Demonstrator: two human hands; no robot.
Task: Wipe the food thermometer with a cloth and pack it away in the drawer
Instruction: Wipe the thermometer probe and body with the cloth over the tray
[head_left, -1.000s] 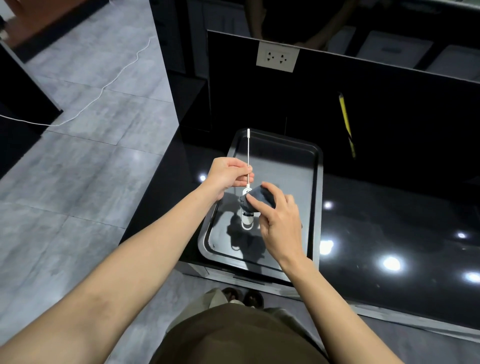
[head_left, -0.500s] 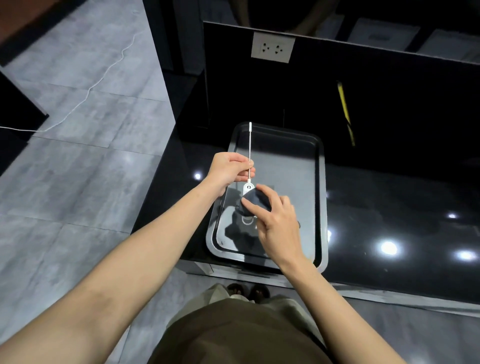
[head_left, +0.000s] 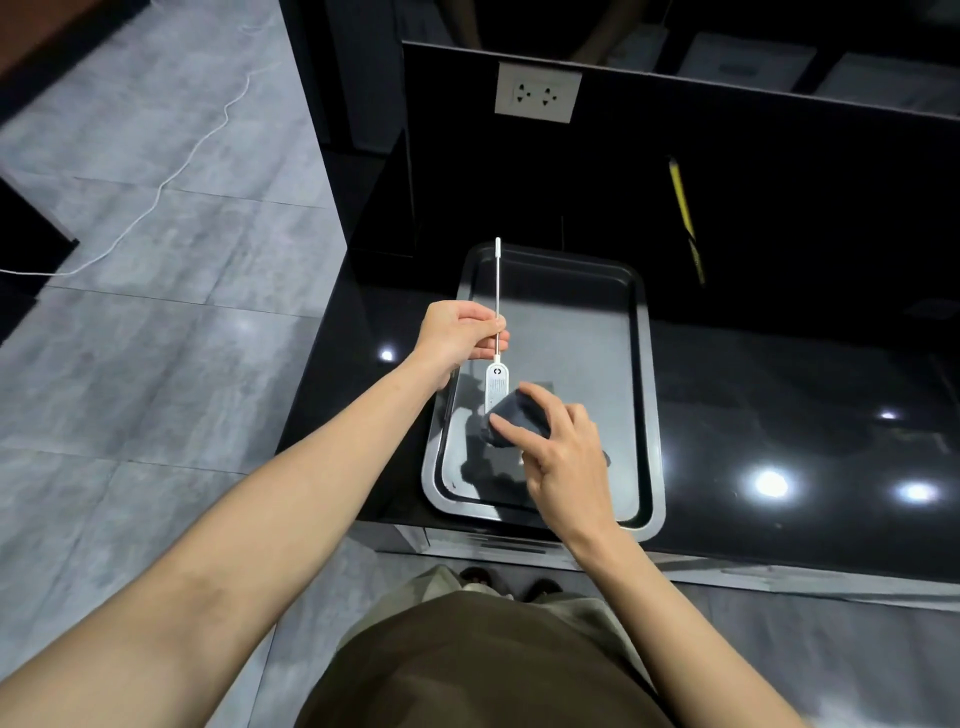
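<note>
White thermometer (head_left: 496, 358): held above the tray (head_left: 644, 415) near the desk's (head_left: 779, 389) front-left corner, thin probe pointing toward the back edge, flat body toward the front.
Hidden: lower end of the body, covered by the cloth (head_left: 517, 423); small print on the body too fine to read.
Dark cloth: bunched around the body's lower end, partly covered by fingers.
Left hand (head_left: 460, 332): closed, grip pinching the probe just above the body, forearm reaching in from the lower left.
Right hand (head_left: 563, 449): grip pressed onto the cloth, thumb on its near side and fingers curled over the top, wrist bent toward the front edge.
Tray: dark metal, bare grey floor, hand shadows on its front-left part.
Drawer: cannot be made out with certainty.
Wall socket (head_left: 537, 93): on the black panel behind the back edge.
</note>
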